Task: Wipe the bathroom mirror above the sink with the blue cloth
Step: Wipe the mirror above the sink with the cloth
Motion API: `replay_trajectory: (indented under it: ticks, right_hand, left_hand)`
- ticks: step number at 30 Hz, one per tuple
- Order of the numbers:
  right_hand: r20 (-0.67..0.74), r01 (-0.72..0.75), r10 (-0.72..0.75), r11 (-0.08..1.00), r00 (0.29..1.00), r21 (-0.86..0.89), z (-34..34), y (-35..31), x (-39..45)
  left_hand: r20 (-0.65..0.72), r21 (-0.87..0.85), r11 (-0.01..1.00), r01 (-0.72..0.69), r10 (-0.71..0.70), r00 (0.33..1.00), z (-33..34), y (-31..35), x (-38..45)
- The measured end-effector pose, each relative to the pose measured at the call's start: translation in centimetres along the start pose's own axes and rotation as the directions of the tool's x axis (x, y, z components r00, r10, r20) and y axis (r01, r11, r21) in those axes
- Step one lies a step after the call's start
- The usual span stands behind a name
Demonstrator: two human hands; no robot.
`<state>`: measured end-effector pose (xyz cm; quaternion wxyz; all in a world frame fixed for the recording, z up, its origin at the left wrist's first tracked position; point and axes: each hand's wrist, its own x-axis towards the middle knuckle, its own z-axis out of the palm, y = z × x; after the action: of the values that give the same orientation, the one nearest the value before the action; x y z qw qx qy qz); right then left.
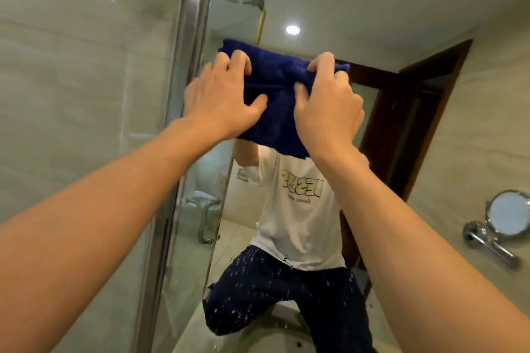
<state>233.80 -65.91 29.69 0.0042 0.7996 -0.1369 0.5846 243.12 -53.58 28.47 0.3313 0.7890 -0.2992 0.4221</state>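
Observation:
The dark blue cloth is bunched up against the bathroom mirror, high up near the middle of the view. My left hand lies on the cloth's left side with fingers curled over its upper edge. My right hand pinches a fold of the cloth on its right side. Both arms reach up and forward. The mirror shows a person in a white T-shirt and dark trousers, and water drops speckle the lower glass. The cloth hides the reflection behind it.
A glass shower partition with a steel frame stands at the left beside tiled wall. A round magnifying mirror on a chrome arm juts from the right wall. The white sink rim shows at the bottom. A dark wooden door frame is reflected at right.

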Motion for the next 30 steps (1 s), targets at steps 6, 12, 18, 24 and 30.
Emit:
replay_trajectory:
  ticks: [6,12,18,24,30]
  right_hand:
    - [-0.002,0.101,-0.101,0.993,0.995,-0.056,5.0,-2.5,-4.5]
    - [0.127,0.128,-0.111,0.983,0.986,-0.135,7.0,-1.0,-14.8]
    - [0.219,0.152,-0.113,0.973,0.969,-0.175,6.9,-0.9,-16.1]
    - [0.125,0.064,-0.051,0.993,0.991,-0.103,3.0,-1.0,-7.4]
    - [0.023,0.042,-0.039,0.993,0.999,-0.108,3.0,-0.9,-7.0]
  left_hand:
    - [0.047,0.034,0.997,0.073,-0.075,0.996,1.1,-4.9,-3.5]
    - [0.129,-0.029,0.994,0.102,-0.097,0.987,5.0,-8.2,-14.5]
    - [0.176,-0.125,0.978,0.166,-0.143,0.974,6.6,-8.9,-16.1]
    - [0.000,-0.193,0.981,0.031,-0.032,0.999,3.7,-5.5,-8.0]
    - [-0.016,-0.212,0.976,0.051,-0.055,0.998,3.9,-4.2,-7.0]
